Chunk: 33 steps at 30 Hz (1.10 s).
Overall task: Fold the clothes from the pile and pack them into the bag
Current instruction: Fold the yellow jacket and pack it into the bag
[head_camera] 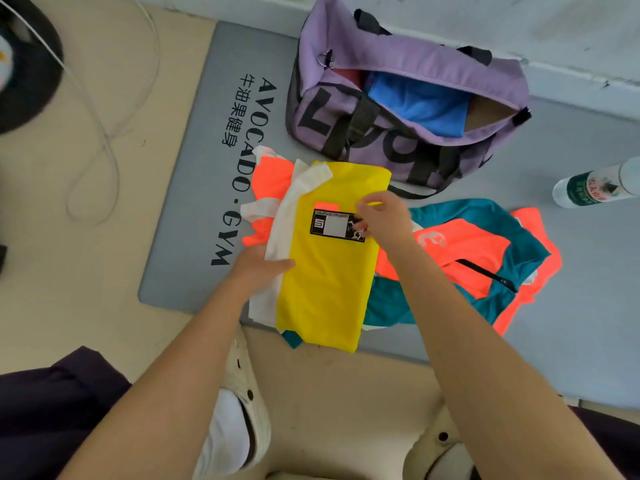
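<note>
I've got the yellow garment (329, 271) folded to a long rectangle, lying on the rest of the pile on the gray mat (194, 202), just short of the purple bag (398, 109). It looks thin, light & limp, prob. a slick sports fabric, so I judge it'll slide & sag unless held at two edges. Best hold IMO: both long sides, or fold in half first & pinch the doubled edge.

My left hand (258, 268) is on the left long edge, thumb laid over the top & fingers tucked under, so that grip is clenched on the yellow garment w/ some white cloth (287, 216) bunched beside it. My right hand (382, 216) sits further up, at the right edge beside the black label (337, 226), fingertips curled & pinching the fabric there. Wrist bent down, forearm coming in from lower right; left forearm from lower left.

Right of the right grip lies the teal-orange jacket (467, 258), unfolded. Beyond both grips the bag is unzipped, a blue garment (422, 105) already inside. A bottle (595, 187) lies far right.
</note>
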Available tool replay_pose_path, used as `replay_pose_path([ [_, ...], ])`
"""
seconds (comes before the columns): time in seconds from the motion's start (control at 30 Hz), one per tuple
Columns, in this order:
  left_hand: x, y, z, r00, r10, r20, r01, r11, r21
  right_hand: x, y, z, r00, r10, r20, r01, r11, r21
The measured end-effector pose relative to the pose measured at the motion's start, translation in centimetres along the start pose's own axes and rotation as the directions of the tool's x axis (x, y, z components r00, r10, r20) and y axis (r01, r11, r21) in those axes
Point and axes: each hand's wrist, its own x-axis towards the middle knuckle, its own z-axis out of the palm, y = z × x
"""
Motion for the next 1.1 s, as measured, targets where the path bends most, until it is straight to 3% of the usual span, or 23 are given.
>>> replay_pose_path([
  [0.1, 0.3, -0.6, 0.9, 0.998, 0.035, -0.053, -0.037, 0.999, -0.037, -1.1, 4.5, -2.9, 0.982, 0.016, -0.188, -0.047, 0.986, -0.161],
  [0.3, 0.2, -1.0, 1.3, 0.993, 0.077, -0.091, -0.084, 0.993, -0.078, -2.9, 8.3, -1.6, 0.971, 0.218, 0.096, -0.226, 0.971, 0.072],
  [0.4, 0.1, -1.0, 1.4, 0.992, 0.065, -0.112, -0.075, 0.993, -0.087, -3.1, 8.8, -1.5, 0.953, 0.249, 0.171, -0.256, 0.966, 0.022],
  [0.5, 0.1, -1.1, 1.6, 0.989, 0.052, -0.136, -0.06, 0.997, -0.057, -3.6, 9.2, -1.7, 0.893, 0.329, 0.309, -0.309, 0.944, -0.111],
  [0.57, 0.1, -1.1, 1.7, 0.988, 0.042, -0.148, -0.049, 0.998, -0.045, -4.0, 9.4, -1.7, 0.88, 0.351, 0.319, -0.327, 0.936, -0.126],
  [0.63, 0.1, -0.9, 1.8, 0.988, 0.036, -0.151, -0.041, 0.999, -0.033, -4.4, 9.6, -1.4, 0.912, 0.304, 0.274, -0.304, 0.952, -0.043],
  [0.73, 0.1, -0.4, 1.9, 0.989, 0.022, -0.144, -0.026, 0.999, -0.028, -5.4, 10.2, -0.8, 0.983, 0.168, 0.069, -0.177, 0.972, 0.154],
  [0.8, 0.0, -0.1, 2.0, 0.992, 0.015, -0.126, -0.018, 1.0, -0.023, -6.0, 10.5, -0.4, 0.989, 0.127, -0.071, -0.112, 0.976, 0.185],
  [0.87, 0.0, 0.1, 2.0, 0.993, 0.019, -0.114, -0.021, 1.0, -0.016, -6.3, 10.7, -0.1, 0.984, 0.156, -0.09, -0.138, 0.974, 0.18],
  [1.0, -0.7, 0.5, 2.0, 0.988, 0.003, -0.155, 0.01, 0.996, 0.086, -6.4, 11.3, -0.5, 0.925, 0.273, 0.266, -0.343, 0.9, 0.27],
  [1.07, -1.6, 1.7, 1.9, 0.983, -0.037, -0.182, 0.094, 0.944, 0.315, -6.4, 11.6, -1.3, 0.937, 0.223, 0.268, -0.294, 0.919, 0.264],
  [1.1, -2.0, 2.6, 2.0, 0.971, -0.024, -0.24, 0.143, 0.859, 0.491, -6.4, 11.7, -1.8, 0.959, 0.198, 0.204, -0.244, 0.942, 0.232],
])
